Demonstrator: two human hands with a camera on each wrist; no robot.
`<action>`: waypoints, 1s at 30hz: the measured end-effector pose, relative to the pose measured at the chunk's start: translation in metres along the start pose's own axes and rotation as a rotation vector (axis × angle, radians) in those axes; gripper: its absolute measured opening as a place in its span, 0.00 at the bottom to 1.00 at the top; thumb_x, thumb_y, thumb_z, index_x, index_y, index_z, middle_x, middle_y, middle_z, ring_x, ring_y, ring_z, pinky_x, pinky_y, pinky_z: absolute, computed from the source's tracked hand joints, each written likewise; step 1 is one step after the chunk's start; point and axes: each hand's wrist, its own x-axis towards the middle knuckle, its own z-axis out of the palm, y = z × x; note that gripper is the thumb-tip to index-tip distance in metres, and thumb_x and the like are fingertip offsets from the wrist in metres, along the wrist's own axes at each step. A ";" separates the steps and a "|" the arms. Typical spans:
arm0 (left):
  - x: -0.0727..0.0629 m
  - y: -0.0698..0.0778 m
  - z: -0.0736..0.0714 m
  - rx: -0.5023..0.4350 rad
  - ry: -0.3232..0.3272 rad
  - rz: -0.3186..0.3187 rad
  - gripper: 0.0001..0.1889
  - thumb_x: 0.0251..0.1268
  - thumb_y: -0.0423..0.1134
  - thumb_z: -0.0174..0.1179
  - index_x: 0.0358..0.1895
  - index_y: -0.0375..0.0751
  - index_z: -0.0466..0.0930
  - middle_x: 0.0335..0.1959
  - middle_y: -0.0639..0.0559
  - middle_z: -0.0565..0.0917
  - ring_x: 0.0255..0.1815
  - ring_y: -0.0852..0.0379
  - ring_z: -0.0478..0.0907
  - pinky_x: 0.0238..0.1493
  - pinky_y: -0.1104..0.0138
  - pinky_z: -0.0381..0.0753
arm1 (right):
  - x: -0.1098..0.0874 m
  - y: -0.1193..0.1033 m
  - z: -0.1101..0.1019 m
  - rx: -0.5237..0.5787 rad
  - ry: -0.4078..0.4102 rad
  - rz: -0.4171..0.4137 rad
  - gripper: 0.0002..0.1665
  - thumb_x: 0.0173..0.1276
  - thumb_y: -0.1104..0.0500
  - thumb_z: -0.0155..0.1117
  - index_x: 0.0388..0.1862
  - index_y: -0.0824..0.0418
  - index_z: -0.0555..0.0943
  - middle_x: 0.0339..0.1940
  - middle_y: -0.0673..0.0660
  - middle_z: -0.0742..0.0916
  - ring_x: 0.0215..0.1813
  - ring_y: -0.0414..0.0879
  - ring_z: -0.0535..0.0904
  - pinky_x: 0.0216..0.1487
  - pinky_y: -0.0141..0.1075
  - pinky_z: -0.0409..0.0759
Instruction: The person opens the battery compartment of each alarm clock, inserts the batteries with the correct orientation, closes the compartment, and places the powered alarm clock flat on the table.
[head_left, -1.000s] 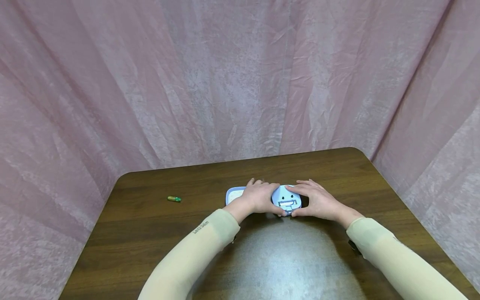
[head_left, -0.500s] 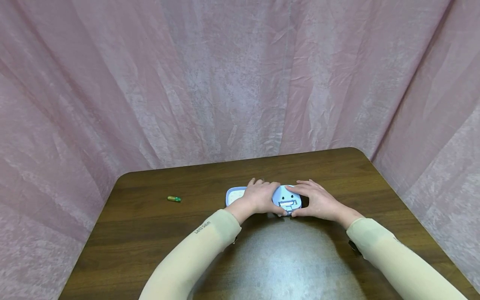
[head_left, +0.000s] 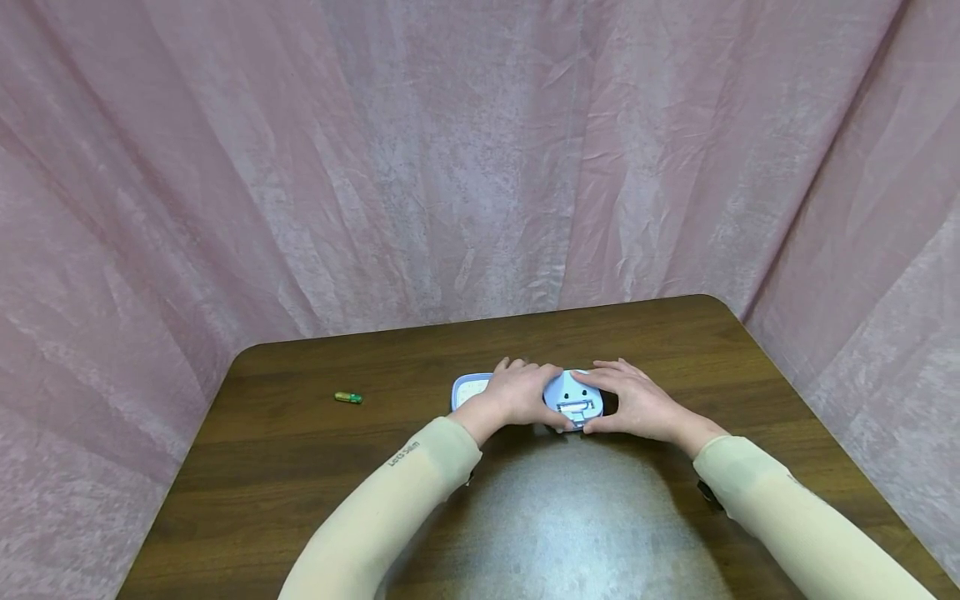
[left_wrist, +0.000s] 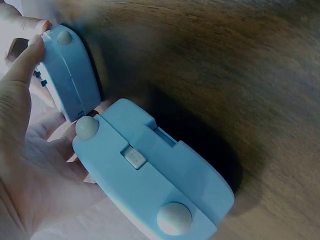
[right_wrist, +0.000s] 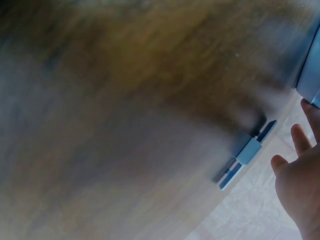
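A small light-blue device (head_left: 573,393) sits between my hands, its back up, showing two dark knobs and an uncovered battery compartment. My left hand (head_left: 517,396) grips it from the left, thumb at the near edge and forefinger at the far edge. From the other side my right hand (head_left: 633,402) holds it the same way. The left wrist view shows the device (left_wrist: 75,75) on edge, with a pale round foot. Beside my left palm is a bigger blue-rimmed device (left_wrist: 150,165) with white round feet and a sliding button; in the head view that hand partly covers it.
A green and gold battery (head_left: 348,398) lies on the wooden table (head_left: 300,467) to the left. In the right wrist view, a narrow blue piece with dark parts (right_wrist: 247,151) lies close to my right fingers. Pink curtains (head_left: 480,167) hang behind the table.
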 end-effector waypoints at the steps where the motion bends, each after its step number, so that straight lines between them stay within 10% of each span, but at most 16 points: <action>1: 0.000 -0.001 0.000 -0.008 0.000 -0.002 0.48 0.52 0.75 0.67 0.75 0.58 0.68 0.65 0.56 0.79 0.66 0.49 0.72 0.74 0.43 0.57 | 0.000 0.000 0.000 0.000 -0.001 -0.002 0.53 0.54 0.32 0.79 0.78 0.44 0.71 0.72 0.45 0.78 0.79 0.55 0.60 0.77 0.60 0.44; 30: 0.003 0.006 -0.012 -0.093 -0.080 -0.077 0.47 0.50 0.71 0.73 0.73 0.56 0.67 0.63 0.55 0.78 0.59 0.52 0.72 0.63 0.55 0.69 | -0.023 -0.002 -0.028 -0.011 -0.007 0.078 0.47 0.64 0.50 0.76 0.80 0.44 0.67 0.75 0.49 0.75 0.81 0.61 0.52 0.68 0.72 0.53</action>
